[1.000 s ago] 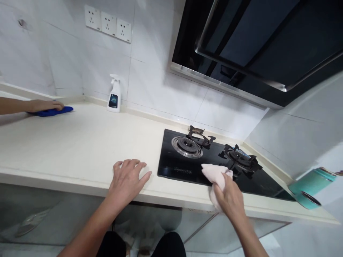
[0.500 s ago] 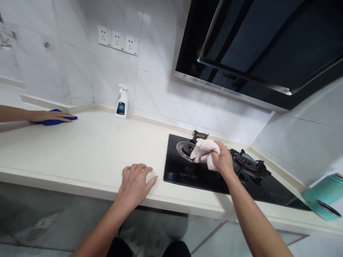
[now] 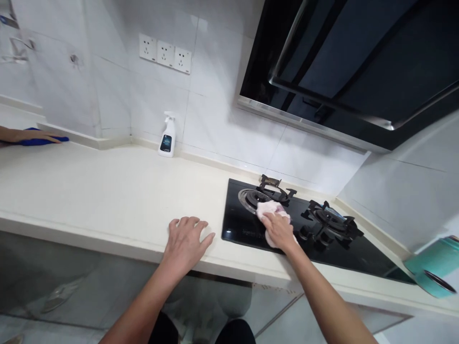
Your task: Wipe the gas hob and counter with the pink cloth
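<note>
Under my right hand [image 3: 278, 231] a pale pink cloth [image 3: 269, 208] lies pressed on the black glass gas stove [image 3: 238, 224], just in front of the left burner [image 3: 248, 199]. My fingers grip the cloth. A pan support [image 3: 276, 188] is off that burner, standing at the stove's back edge. My left hand [image 3: 186, 241] rests on the white countertop [image 3: 118, 191] near its front edge, left of the stove, fingers spread and holding nothing. The right burner [image 3: 332, 220] has its pan support in place.
A white spray bottle [image 3: 167, 136] stands against the tiled wall below the sockets [image 3: 165, 53]. At far left, another person's hand [image 3: 34, 135] presses a blue cloth [image 3: 34, 141] on the counter. A range hood [image 3: 344, 71] overhangs the stove; a teal container [image 3: 433, 263] sits at right.
My right hand has lowered the cloth from above the burner onto the glass nearer me. My left hand stays on the counter. The other person's hand with the blue cloth moved left.
</note>
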`<state>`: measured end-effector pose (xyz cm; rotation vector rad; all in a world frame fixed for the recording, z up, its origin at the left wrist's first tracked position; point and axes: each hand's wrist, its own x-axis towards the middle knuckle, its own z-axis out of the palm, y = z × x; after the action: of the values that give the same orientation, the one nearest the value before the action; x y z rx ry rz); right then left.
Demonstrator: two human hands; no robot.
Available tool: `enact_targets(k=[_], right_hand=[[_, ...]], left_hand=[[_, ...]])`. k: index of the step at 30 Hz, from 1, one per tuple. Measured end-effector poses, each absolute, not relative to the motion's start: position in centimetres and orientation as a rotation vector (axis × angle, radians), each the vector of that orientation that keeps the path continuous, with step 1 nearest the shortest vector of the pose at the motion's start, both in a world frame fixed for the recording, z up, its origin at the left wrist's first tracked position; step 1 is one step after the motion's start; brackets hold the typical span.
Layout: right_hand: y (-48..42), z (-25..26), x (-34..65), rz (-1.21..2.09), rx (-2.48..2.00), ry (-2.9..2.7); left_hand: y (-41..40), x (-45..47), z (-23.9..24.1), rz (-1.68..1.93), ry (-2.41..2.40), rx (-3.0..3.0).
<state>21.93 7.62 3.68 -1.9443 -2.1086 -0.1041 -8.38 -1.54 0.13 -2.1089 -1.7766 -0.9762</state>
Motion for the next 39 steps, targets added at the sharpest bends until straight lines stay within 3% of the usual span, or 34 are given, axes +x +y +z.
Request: enact_targets(k=[7,12,19,25,28,39], right_hand=[[3.1,3.0,12.4,-0.009,-1.459,-2.346],[0.7,3.2,11.4,0.065,-1.126,-2.402],[-1.0,1.1,21.3,0.058,-1.304,-2.23],[-2.0,-1.7,34.0,-0.22,-1.685,-1.931],[-2.2,-1.8,35.3,-0.261,-1.711,-1.916],[-3.6,2.6,9.2,0.08,-1.24,-2.287]], left_hand=[[-1.3,-8.7,-0.1,-0.966,-1.757,-2.096],[-1.5,-8.9,0.3,-0.855,-1.746,-2.106],[-1.6,-8.8,0.3,-0.886,-1.774,-2.12],[-2.0,-8.3,0.5,-0.888,-1.795,-2.137],[-2.2,-8.1,0.8,-0.884,-1.824,-2.156],[-1.8,-9.1,1.4,-1.195,-2.015,-2.272]])
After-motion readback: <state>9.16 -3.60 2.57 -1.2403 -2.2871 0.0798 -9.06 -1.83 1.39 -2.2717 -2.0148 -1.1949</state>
